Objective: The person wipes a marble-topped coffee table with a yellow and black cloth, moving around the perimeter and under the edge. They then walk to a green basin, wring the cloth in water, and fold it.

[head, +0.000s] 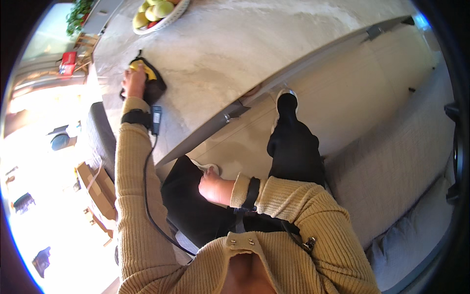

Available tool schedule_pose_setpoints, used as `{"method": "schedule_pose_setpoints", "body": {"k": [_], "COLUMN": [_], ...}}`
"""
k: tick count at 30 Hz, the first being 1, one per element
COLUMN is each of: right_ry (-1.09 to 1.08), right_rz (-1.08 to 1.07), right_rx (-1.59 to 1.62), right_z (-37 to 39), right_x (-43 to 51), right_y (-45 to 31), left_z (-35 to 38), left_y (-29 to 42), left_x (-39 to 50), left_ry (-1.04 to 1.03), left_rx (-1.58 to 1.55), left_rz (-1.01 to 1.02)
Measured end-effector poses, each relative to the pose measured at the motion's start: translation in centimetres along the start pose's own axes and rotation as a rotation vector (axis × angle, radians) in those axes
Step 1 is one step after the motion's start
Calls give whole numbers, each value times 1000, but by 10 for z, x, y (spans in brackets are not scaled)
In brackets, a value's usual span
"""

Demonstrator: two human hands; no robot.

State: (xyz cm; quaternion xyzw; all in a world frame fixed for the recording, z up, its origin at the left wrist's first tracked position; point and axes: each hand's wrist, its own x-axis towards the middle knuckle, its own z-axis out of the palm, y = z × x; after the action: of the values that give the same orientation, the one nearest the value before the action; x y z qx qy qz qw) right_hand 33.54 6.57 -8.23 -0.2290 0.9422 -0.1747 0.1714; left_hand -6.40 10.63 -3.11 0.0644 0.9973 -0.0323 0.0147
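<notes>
My left hand point(135, 81) reaches out over a stone-patterned tabletop point(205, 77). It is curled on a cloth point(156, 88) that looks yellow on one side and dark grey on the other, with a black edge and a small loop. Part of the cloth is hidden under the fingers. Close to my body, my right hand point(213, 186) rests by my bent knee, below the table's edge. No object shows in it, and its fingers are partly out of sight.
A white openwork bowl point(175, 18) of yellow-green fruit stands on the table's far side. A cable point(147, 194) runs along my left sleeve from a wrist-strapped device point(156, 120). A grey sofa point(389, 183) lies to the right, with cardboard boxes point(97, 189) on the left.
</notes>
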Motion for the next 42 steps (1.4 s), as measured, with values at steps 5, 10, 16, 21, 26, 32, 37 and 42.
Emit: {"method": "schedule_pose_setpoints", "body": {"k": [5,10,16,21,26,32,37,42], "right_ry": [-22,-64,-168,-238,-217,-204,119,-328], "right_rz": [-7,-29,-65,-26,19,-59,150,12], "right_rx": [22,4,-55,0,95,104,0,-76], "right_z": [4,5,-5,-19,-7,47,66,25], "right_x": [11,13,16,16,21,46,61,70], "right_y": [-14,-15,4,23,28,25,0,-8], "left_z": [28,49,20,-3,-18,-23,-17,-14], "left_y": [-25,-48,-24,-5,-16,-25,-28,4], "left_x": [104,168,92,-36,-158,-224,-209,-203], "left_ry": [37,-46,27,117,106,87,97,87], "left_rx": [-85,-284,-71,-130,-134,-164,-149,-126], "left_rz": [0,76,269,178,290,351,383,359]}}
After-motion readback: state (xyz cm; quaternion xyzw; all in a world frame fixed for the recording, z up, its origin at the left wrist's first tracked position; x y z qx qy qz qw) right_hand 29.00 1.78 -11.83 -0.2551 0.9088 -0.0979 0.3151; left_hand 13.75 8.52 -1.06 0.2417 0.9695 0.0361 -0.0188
